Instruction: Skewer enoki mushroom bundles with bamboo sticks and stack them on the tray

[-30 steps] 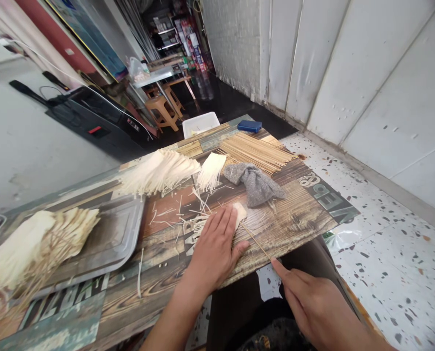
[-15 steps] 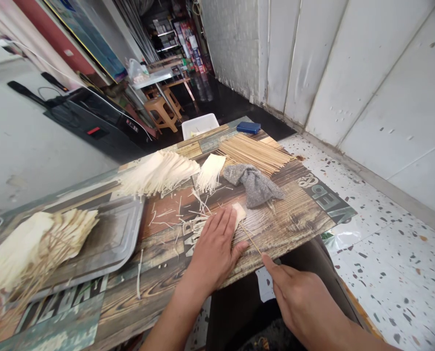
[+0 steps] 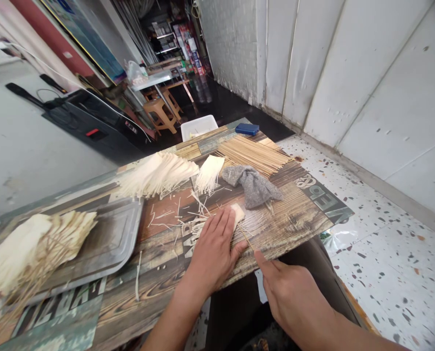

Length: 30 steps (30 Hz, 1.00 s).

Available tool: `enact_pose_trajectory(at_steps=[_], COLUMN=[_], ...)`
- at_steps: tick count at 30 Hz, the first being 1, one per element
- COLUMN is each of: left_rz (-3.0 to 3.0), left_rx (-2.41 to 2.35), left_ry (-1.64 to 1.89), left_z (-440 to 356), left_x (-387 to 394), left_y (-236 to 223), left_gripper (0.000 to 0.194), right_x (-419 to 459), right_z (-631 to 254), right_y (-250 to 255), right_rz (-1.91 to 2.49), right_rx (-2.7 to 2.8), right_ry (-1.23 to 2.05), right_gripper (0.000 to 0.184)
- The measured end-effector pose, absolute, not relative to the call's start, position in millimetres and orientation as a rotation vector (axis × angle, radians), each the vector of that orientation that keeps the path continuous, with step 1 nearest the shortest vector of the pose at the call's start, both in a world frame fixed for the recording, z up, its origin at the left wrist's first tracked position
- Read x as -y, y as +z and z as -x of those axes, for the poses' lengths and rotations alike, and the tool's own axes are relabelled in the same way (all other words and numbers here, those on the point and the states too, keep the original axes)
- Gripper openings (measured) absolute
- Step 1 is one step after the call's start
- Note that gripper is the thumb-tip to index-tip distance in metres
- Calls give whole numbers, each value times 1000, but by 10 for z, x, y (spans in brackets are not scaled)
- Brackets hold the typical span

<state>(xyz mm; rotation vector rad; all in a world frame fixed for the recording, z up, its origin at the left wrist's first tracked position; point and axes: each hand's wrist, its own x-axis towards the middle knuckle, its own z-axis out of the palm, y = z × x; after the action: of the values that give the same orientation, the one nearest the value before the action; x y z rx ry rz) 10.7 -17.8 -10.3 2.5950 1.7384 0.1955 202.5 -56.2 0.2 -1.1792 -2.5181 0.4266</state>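
My left hand (image 3: 213, 249) lies flat, fingers together, pressing a pale thin strip of food (image 3: 238, 213) onto the wood-patterned board (image 3: 297, 214). My right hand (image 3: 293, 297) is closed in a pinch on the near end of a thin bamboo skewer (image 3: 247, 241), whose far end runs under the pale strip beside my left thumb. Pale shreds (image 3: 195, 222) lie scattered just beyond my left fingers.
A grey cloth (image 3: 253, 183) lies beyond the strip, with a pile of bare skewers (image 3: 255, 152) behind it. Heaps of pale strips (image 3: 159, 173) sit mid-board, skewered ones (image 3: 30, 248) on a metal tray (image 3: 111, 243) at left. A blue box (image 3: 247, 128) and white tub (image 3: 198, 126) stand at the far end.
My right hand has moved forward and left toward my left hand, pushing the skewer further into the pale strip. My left hand has stayed pressed in place.
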Motion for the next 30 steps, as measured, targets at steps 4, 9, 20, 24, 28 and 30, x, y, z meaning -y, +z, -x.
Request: enact_pose_trajectory(at_steps=[4, 9, 20, 24, 28, 30], left_rz=[-2600, -2591, -2607, -2612, -2594, -2582], left_rx=[-1732, -1735, -1720, -1689, -1652, -1718], left_ry=[180, 174, 226, 259, 338, 416], left_z=[-108, -109, -101, -85, -12, 79], left_x=[175, 171, 162, 162, 180, 162], left_y=[-93, -91, -101, -125, -59, 12], left_gripper=[65, 65, 58, 57, 66, 69], right_x=[528, 479, 272, 165, 126, 139], right_z=[-1978, -1922, -1702, -1631, -1672, -1728], right_y=[26, 96, 213, 227, 216, 188], right_rz=[1263, 1358, 1578, 1602, 1578, 1550], right_rx=[2583, 2676, 2722, 2651, 2599, 2569], right_ry=[522, 607, 499, 526, 568, 586], right_gripper=[48, 51, 47, 41, 39, 40])
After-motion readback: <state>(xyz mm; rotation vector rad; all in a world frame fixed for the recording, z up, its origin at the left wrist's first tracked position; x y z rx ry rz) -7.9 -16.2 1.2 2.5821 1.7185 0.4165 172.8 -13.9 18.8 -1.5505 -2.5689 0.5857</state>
